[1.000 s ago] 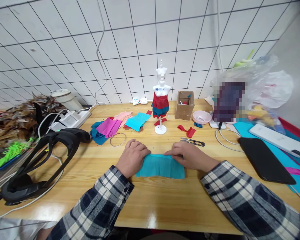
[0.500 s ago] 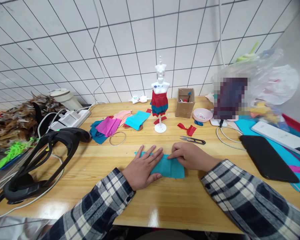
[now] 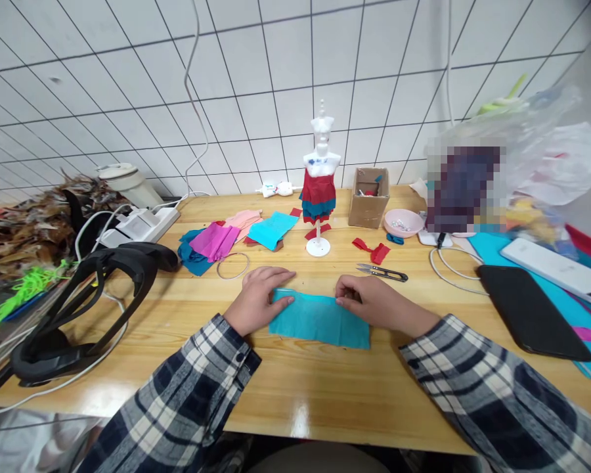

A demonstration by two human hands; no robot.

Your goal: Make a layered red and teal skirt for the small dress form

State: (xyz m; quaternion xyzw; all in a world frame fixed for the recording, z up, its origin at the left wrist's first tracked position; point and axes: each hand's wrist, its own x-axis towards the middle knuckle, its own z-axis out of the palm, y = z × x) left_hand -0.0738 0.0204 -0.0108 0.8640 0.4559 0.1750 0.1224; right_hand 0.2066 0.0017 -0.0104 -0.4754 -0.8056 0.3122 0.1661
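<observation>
A turquoise piece of cloth (image 3: 320, 320) lies flat on the table before me, its upper edge folded over in a narrow strip. My left hand (image 3: 259, 299) is at its left end, fingers stretched out past the corner and thumb resting on the fold. At the upper right edge, my right hand (image 3: 367, 301) pinches the fold between thumb and curled fingers. Just beyond the right hand lie black thread snips (image 3: 381, 272). Behind the cloth stands a small white mannequin (image 3: 321, 164) wearing a red and blue layered skirt (image 3: 319, 197).
Coloured cloth pieces (image 3: 217, 242) and a thin hoop (image 3: 233, 265) lie at the back left. Further right are a cardboard box (image 3: 369, 209), a pink bowl (image 3: 404, 223), red scraps (image 3: 372, 249) and a black phone (image 3: 532, 312). A black headset frame (image 3: 142, 272) sits left.
My left hand has lifted off the middle of the cloth and shifted left to its end, uncovering it. My right hand has gone from pressing with a finger to pinching the upper edge.
</observation>
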